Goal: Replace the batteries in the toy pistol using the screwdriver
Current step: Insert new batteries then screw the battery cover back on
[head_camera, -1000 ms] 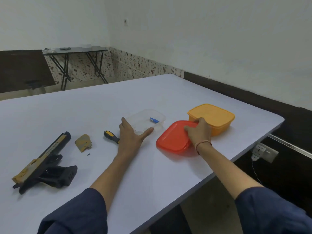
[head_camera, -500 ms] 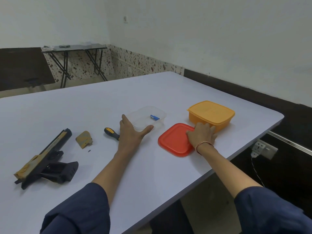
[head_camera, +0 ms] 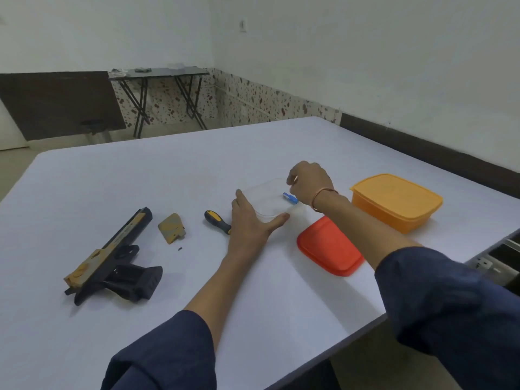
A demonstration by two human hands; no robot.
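From the head-worn camera: a person in dark blue sleeves works at a pale bench (head_camera: 168,170), apparently midway through a battery change on a toy pistol (head_camera: 112,260). The black-and-tan pistol lies on its side at the near left, well apart from both hands. Just beyond it rest a tan cover piece (head_camera: 171,228), likely the battery door, and a tiny dark screw (head_camera: 180,248) beside it, suggesting the compartment is already open. The screwdriver (head_camera: 215,220), black and yellow in the handle, lies between cover and left hand (head_camera: 250,220), its tip hidden behind that hand.

The left hand's grip is spread: straight fingers along the left wall of a clear container (head_camera: 264,205), thumb stretched across its near side, apparently bracing the light tub so it cannot slide. The right hand (head_camera: 309,182) reaches in from above, fingers curled down beside a blue battery (head_camera: 289,197) at the tub's right side. Whether that grip pinches the battery or only hovers by it cannot be told.

A red lid (head_camera: 329,249) lies flat near the bench's front edge, under the right forearm, probably taken off the clear tub and set aside for access. An orange container (head_camera: 394,204), lid on, sits at far right, apart from the work. The step in hand looks like fetching a cell, which must then cross the bench to the pistol.
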